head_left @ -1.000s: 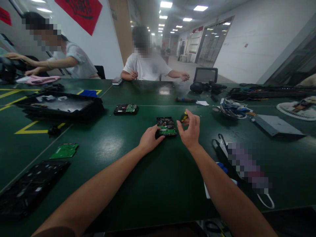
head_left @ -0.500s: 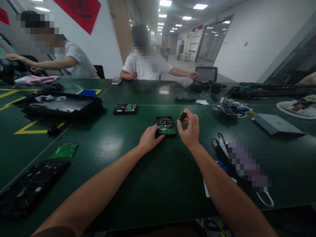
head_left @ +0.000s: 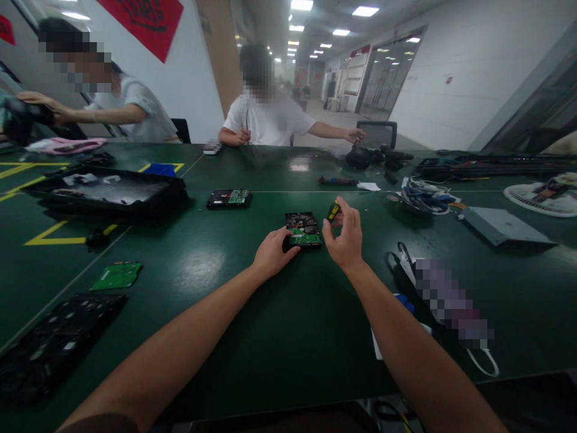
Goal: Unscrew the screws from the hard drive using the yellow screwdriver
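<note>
A hard drive (head_left: pixel 303 224) lies on the green table in front of me, its green circuit board facing up. My left hand (head_left: pixel 271 254) grips its left end between thumb and fingers, steadying it against the tabletop. Just to the right of the drive, my right hand (head_left: pixel 346 237) holds a screwdriver (head_left: pixel 333 211) by its black and yellow handle, pinched between thumb and fingers and tilted. Its shaft cannot be made out. A second hard drive (head_left: pixel 228 198) rests farther back on the left.
At left are a loose green circuit board (head_left: pixel 118 276), a black drive caddy-like part (head_left: pixel 58 337) and a black tray (head_left: pixel 166 198). On the right lie a lanyard (head_left: pixel 451 294), a silver box (head_left: pixel 507 227) and a bowl of cables (head_left: pixel 426 197). Two people sit across the table.
The screwdriver handle has turned slightly in my right hand, showing more yellow. My left hand and the hard drive stay put. The person at left has shifted an arm a little.
</note>
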Motion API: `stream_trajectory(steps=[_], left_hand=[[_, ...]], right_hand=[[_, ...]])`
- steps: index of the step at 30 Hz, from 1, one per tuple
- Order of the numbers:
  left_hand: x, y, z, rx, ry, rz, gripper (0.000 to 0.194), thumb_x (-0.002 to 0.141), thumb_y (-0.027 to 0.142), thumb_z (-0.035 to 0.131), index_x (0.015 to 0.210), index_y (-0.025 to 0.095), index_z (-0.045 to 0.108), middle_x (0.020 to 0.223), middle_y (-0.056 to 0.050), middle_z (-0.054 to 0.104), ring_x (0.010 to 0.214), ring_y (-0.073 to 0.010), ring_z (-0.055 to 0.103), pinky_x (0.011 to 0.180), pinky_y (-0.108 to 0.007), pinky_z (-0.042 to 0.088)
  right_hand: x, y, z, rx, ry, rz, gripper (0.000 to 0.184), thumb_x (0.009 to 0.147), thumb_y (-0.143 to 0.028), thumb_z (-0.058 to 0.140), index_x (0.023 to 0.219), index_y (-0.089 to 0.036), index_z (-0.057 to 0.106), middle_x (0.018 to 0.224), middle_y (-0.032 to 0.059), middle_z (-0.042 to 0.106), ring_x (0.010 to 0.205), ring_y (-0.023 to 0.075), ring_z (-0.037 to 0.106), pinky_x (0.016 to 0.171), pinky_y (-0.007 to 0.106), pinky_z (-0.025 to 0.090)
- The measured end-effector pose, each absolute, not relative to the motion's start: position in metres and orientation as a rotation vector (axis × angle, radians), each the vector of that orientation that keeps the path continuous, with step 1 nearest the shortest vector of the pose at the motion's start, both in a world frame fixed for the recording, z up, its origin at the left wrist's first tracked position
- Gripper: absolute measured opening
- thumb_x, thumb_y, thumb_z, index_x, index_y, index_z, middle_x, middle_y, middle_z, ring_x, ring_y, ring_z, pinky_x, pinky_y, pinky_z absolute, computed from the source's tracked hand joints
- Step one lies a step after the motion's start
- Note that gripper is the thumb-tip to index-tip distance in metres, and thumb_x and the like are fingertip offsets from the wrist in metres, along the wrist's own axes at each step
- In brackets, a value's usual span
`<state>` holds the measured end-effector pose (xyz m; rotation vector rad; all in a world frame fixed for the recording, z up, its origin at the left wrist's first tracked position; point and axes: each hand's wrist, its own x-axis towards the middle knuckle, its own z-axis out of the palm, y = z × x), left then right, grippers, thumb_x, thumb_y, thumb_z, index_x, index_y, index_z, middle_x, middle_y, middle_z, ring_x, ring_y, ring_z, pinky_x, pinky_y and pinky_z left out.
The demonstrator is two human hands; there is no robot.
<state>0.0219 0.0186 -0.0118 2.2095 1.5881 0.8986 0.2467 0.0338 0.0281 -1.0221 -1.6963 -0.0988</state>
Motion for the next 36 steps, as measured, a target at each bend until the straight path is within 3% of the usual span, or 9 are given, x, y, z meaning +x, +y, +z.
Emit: stream_trajectory(steps=[4, 13, 18, 26, 29, 36], left_hand=[[0.022, 0.019, -0.013, 2.208, 1.587, 0.904, 0.042, 0.088, 0.042, 0.071, 0.125, 0.023, 0.062, 0.139, -0.011, 0.063, 0.133, -0.0311, 0.056, 0.111, -0.049, 0.047], [0.022, 0.018, -0.012, 2.212, 1.586, 0.917, 0.042, 0.088, 0.041, 0.072, 0.125, 0.024, 0.062, 0.138, -0.011, 0.063, 0.134, -0.032, 0.055, 0.111, -0.051, 0.047], [0.022, 0.019, -0.011, 2.213, 1.587, 0.904, 0.043, 0.087, 0.043, 0.073, 0.124, 0.023, 0.062, 0.138, -0.013, 0.063, 0.131, -0.032, 0.056, 0.109, -0.049, 0.049], [0.028, 0.012, -0.003, 2.295, 1.606, 1.061, 0.055, 0.084, 0.042, 0.075, 0.13, 0.023, 0.053, 0.142, -0.014, 0.057, 0.136, -0.0312, 0.051, 0.116, -0.049, 0.043], [0.032, 0.004, 0.004, 2.345, 1.523, 1.228, 0.05, 0.087, 0.043, 0.071, 0.13, 0.024, 0.052, 0.139, -0.013, 0.058, 0.135, -0.0297, 0.051, 0.115, -0.048, 0.043], [0.026, -0.003, 0.003, 2.326, 1.438, 1.38, 0.02, 0.1, 0.035, 0.049, 0.114, 0.023, 0.056, 0.115, -0.012, 0.065, 0.112, -0.024, 0.062, 0.099, -0.04, 0.052]], right_hand=[[0.247, 0.035, 0.027, -1.011, -1.711, -0.071, 0.067, 0.096, -0.021, 0.053, 0.159, -0.03, 0.029, 0.132, 0.0136, 0.055, 0.103, 0.0266, 0.064, 0.09, 0.051, 0.062], [0.247, 0.031, 0.028, -1.061, -1.671, -0.134, 0.066, 0.096, -0.03, 0.061, 0.156, -0.032, 0.032, 0.119, 0.0098, 0.058, 0.087, 0.0221, 0.062, 0.078, 0.045, 0.064], [0.249, 0.032, 0.029, -1.018, -1.611, -0.2, 0.066, 0.096, -0.031, 0.061, 0.155, -0.032, 0.031, 0.126, 0.0119, 0.057, 0.091, 0.0243, 0.063, 0.08, 0.048, 0.063], [0.237, 0.023, 0.038, -0.989, -1.605, -0.155, 0.043, 0.095, -0.036, 0.066, 0.133, -0.027, 0.049, 0.12, 0.0093, 0.063, 0.088, 0.0223, 0.067, 0.078, 0.042, 0.061], [0.221, 0.011, 0.048, -0.958, -1.729, -0.063, 0.033, 0.093, -0.04, 0.07, 0.118, -0.026, 0.054, 0.109, 0.006, 0.066, 0.088, 0.0215, 0.068, 0.078, 0.038, 0.06], [0.198, -0.004, 0.066, -0.895, -2.062, 0.062, 0.034, 0.092, -0.051, 0.07, 0.108, -0.024, 0.058, 0.1, 0.0053, 0.069, 0.091, 0.0229, 0.068, 0.083, 0.038, 0.056]])
